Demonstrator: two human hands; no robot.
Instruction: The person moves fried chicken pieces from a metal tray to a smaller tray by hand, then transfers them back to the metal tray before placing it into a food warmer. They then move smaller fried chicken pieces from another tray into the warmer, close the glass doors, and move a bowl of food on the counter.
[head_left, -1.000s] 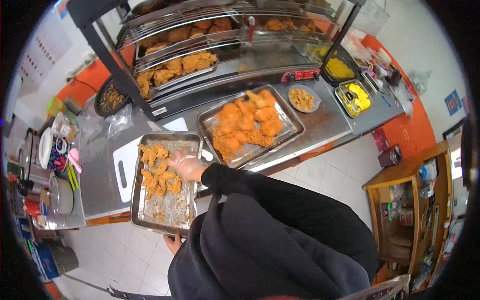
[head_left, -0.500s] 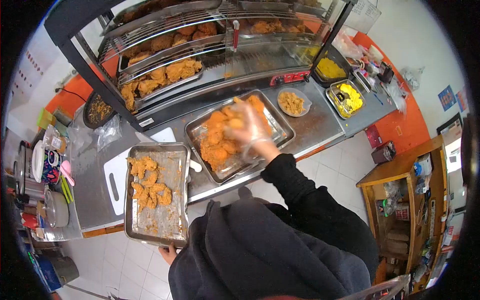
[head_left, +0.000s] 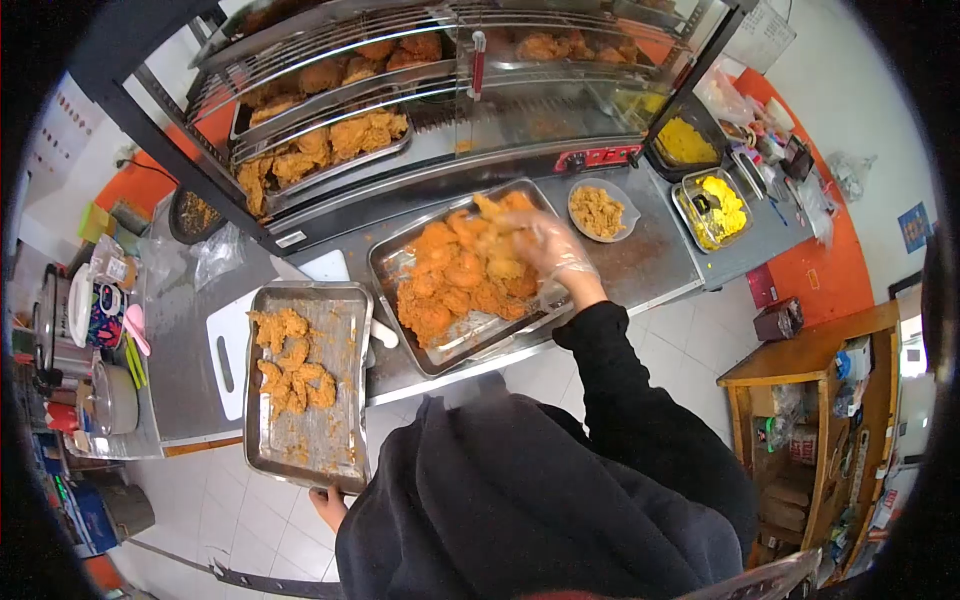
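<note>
The gloved right hand (head_left: 550, 250), its grip too blurred to tell, is over fried chicken (head_left: 455, 270) in the fuller tray (head_left: 480, 328), left of which the left hand (head_left: 330, 507) clasps a second tray (head_left: 310, 440) overhanging the surface (head_left: 655, 262), with room right of the fuller tray.

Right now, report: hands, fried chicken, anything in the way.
Left hand holding near edge of left metal tray. Gloved right hand over fried chicken in right metal tray; grip blurred, hold unclear. White handle juts between trays.
</note>
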